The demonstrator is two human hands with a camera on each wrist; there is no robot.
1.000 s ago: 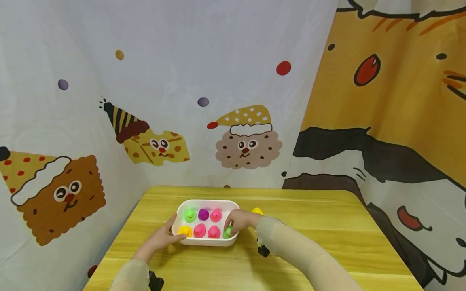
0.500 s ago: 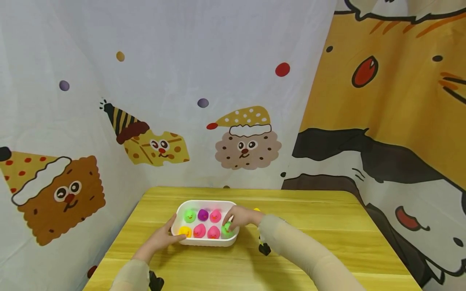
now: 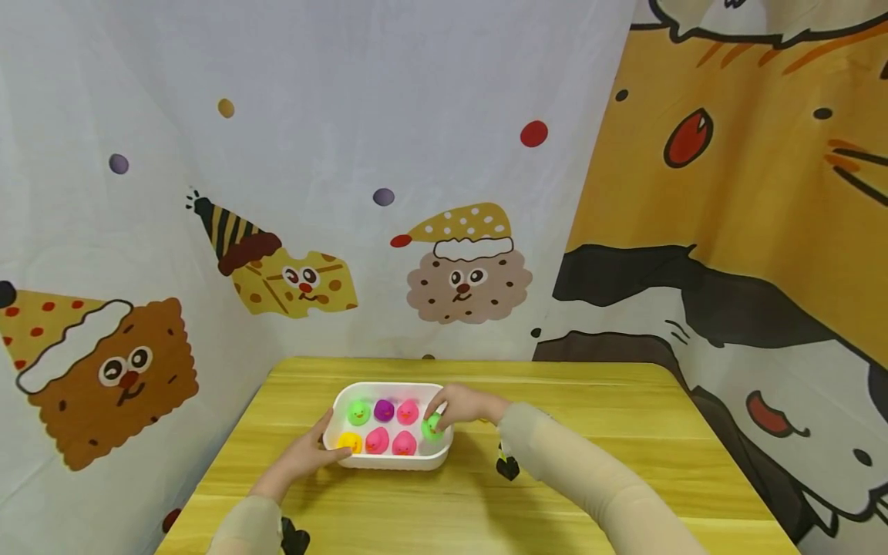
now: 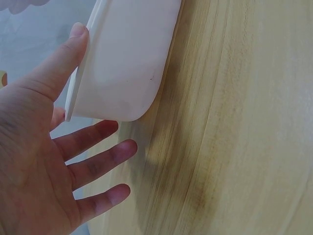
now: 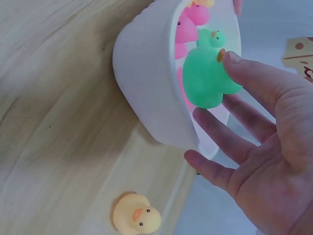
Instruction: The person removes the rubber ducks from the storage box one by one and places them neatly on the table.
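Note:
A white plastic tub [image 3: 388, 463] on the table holds small rubber ducks: a green duck [image 3: 358, 413], a purple duck [image 3: 384, 411], a yellow duck [image 3: 351, 442] and several pink ones. My left hand [image 3: 303, 455] is at its left end, thumb on the near rim, with the other fingers spread and fairly straight in the left wrist view. Over the tub's right end, my right hand [image 3: 463, 406] pinches another green duck [image 5: 205, 78] between thumb and fingers. In the right wrist view this duck is level with the rim.
Outside the tub, a yellow duck [image 5: 134, 215] sits on the wooden table [image 3: 555, 385], mostly hidden behind my right wrist in the head view. A printed cloth [image 3: 312, 116] with cartoon faces hangs behind and beside the table.
My right hand and the green duck have shifted up and away from the tub's near right corner. The left hand keeps its place at the tub. The head view has turned slightly.

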